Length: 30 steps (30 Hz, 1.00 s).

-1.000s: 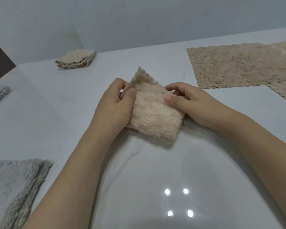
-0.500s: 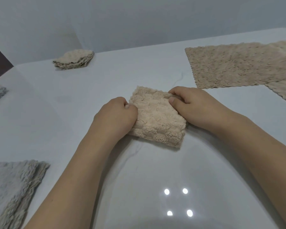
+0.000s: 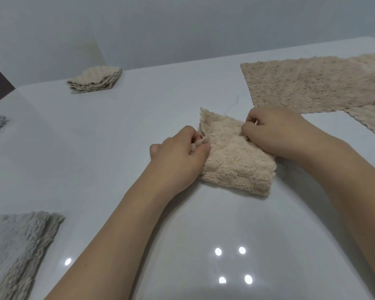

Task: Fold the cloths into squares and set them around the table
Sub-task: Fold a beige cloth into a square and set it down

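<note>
Evidently squaring its edges, the left hand and right hand each pinch the folded beige fleecy cloth lying mid-tabletop, unfolded cloths at two o'clock.

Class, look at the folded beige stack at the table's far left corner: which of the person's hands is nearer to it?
Left. The left hand grips the cloth's near-left edge, on the folded beige stack's side; the right hand pinches its far-right edge.
</note>
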Tool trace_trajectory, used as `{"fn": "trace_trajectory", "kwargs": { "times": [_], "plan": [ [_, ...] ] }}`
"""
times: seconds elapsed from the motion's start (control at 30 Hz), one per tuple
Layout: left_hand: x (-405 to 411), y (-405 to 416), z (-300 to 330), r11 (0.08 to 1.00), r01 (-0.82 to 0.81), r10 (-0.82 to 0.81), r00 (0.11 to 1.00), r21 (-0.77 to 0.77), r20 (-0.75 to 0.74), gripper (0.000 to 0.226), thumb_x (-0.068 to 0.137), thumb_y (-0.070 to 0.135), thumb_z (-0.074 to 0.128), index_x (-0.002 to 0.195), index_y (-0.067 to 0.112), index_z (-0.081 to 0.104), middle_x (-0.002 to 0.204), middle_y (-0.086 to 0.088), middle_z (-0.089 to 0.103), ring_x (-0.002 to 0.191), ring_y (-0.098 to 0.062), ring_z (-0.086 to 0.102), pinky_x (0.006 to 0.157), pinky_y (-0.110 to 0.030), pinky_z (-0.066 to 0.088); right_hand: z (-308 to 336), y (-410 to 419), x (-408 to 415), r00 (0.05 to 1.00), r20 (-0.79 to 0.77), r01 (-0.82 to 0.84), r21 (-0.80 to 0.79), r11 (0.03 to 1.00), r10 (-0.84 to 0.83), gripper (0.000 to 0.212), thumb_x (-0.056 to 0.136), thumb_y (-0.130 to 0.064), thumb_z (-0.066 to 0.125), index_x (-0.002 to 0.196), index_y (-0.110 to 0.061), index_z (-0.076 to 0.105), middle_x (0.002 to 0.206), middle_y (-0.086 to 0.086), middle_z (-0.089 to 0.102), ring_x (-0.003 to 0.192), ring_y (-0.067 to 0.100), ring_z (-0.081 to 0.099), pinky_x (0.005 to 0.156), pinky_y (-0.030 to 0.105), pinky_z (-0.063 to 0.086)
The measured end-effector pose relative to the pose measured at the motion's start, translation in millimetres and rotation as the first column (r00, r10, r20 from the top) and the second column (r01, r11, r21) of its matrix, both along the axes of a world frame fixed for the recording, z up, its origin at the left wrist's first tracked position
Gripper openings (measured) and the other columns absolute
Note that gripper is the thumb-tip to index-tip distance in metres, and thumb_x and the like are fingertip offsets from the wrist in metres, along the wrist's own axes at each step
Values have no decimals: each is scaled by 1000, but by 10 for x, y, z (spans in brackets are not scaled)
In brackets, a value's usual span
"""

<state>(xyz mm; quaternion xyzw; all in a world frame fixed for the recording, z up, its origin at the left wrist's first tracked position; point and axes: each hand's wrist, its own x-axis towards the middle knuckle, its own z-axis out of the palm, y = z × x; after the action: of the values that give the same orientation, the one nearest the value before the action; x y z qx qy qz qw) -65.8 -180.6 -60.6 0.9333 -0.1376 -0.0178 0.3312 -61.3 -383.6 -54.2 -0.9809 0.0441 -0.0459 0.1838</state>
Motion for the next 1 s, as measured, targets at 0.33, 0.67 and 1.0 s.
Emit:
{"fn": "trace_trajectory", "kwargs": {
  "times": [0.33,0.67,1.0],
  "plan": [
    [13,15,13,998,-54,54,998,29,18,29,90,46,59,81,19,55,69,8,54,68,3,45,89,-34,35,1,77,-19,991,-10,-132,-1,991,132,33,94,-49,48,92,-16,52,82,-1,57,77,17,51,63,34,37],
    [-21,1,-8,991,127,-125,991,-47,42,14,94,33,59,108,36,60,67,18,51,74,30,37,97,-32,29,-97,21,21,973,119,-220,237,946,196,34,100,-21,47,132,-28,49,111,-6,60,106,15,53,91,33,41],
    [45,-8,-76,997,10,-7,999,-80,41,30,85,48,67,78,22,56,64,11,51,66,-10,49,82,-37,37,-72,17,7,995,56,-90,109,990,85,48,92,-61,44,73,-17,50,73,1,55,69,20,51,58,35,35]
  ]
}}
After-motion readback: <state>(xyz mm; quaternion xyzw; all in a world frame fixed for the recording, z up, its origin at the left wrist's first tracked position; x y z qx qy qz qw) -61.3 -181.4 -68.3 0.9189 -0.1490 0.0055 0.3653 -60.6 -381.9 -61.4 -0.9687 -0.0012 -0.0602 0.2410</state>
